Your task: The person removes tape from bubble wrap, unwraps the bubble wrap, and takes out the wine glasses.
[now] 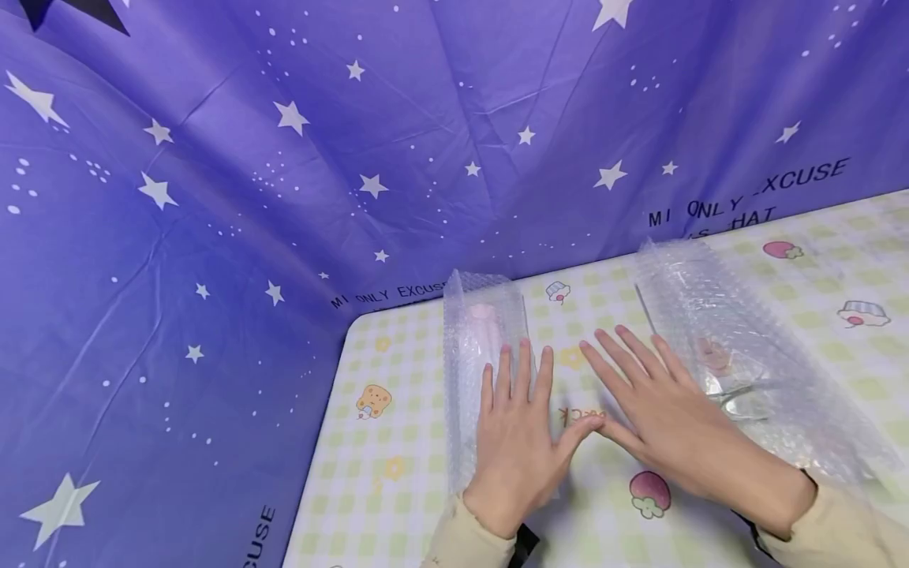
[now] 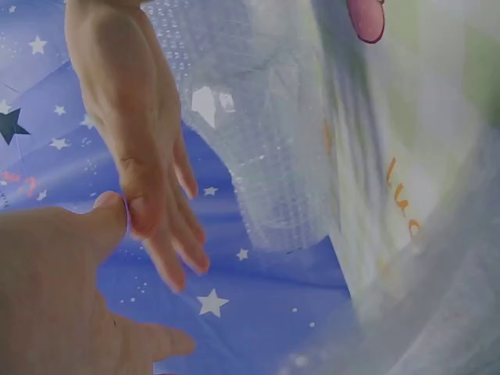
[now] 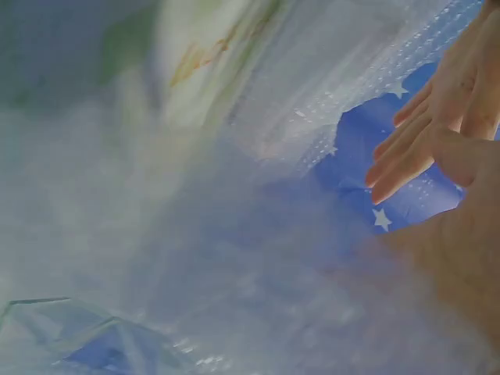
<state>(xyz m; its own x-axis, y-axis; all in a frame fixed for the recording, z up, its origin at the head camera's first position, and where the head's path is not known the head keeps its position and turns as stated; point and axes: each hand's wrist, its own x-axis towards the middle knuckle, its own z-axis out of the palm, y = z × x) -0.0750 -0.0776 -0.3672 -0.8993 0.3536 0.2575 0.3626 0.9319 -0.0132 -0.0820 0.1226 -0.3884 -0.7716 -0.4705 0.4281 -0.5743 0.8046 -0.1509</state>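
Note:
Both hands are held out flat, palms down, with fingers spread and thumb tips meeting in the head view. My left hand [image 1: 514, 442] overlaps the left bubble-wrap package [image 1: 465, 379], a narrow sleeve with something pink [image 1: 486, 323] inside. My right hand [image 1: 671, 418] is beside the larger right bubble-wrap package [image 1: 746, 347], overlapping its left edge. Inside that one a clear, shiny packet [image 1: 738, 402] shows through. Neither hand grips anything. In the left wrist view the right hand [image 2: 137, 117] appears past the left thumb; the right wrist view shows the left hand [image 3: 437, 133] similarly.
A table with a green-and-white checked cover [image 1: 419, 410], printed with strawberries and cupcakes, lies under everything. Behind it and to the left hangs a purple-blue curtain [image 1: 234, 237] with white stars. Bubble wrap close to the right wrist camera blurs much of that view.

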